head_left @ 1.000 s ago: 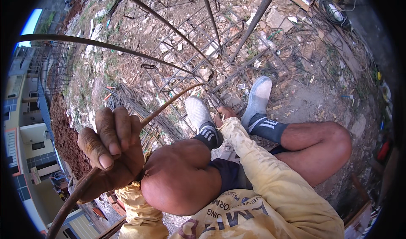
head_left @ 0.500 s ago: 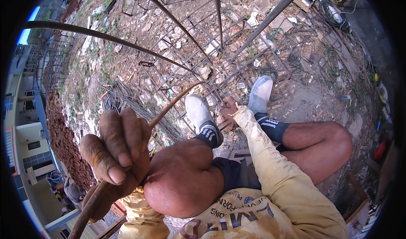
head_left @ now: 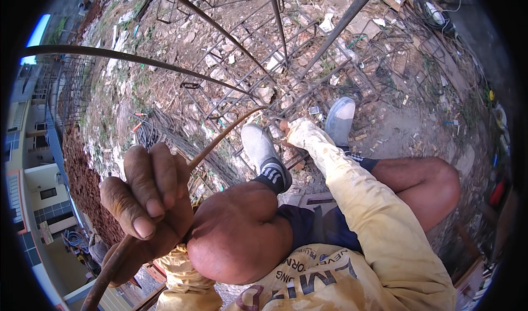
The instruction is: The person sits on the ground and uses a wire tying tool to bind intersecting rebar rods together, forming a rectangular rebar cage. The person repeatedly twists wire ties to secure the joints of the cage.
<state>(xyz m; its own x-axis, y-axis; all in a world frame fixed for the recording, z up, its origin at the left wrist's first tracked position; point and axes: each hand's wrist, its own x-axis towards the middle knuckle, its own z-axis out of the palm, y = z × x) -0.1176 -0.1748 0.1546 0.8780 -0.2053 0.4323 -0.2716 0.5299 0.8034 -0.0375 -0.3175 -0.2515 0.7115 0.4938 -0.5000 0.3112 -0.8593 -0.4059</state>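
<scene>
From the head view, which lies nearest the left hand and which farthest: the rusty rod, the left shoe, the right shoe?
1. Rusty rod: gripped in the left hand.
2. Left shoe: centre, right of the hand.
3. Right shoe: farther right, beyond it.

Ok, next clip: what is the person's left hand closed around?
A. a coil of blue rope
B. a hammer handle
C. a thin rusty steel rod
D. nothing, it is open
C: the left hand has its fingers wrapped around a thin rusty rod that runs up past the knee toward the shoes, while the right hand reaches down near the rebar cage.
</scene>
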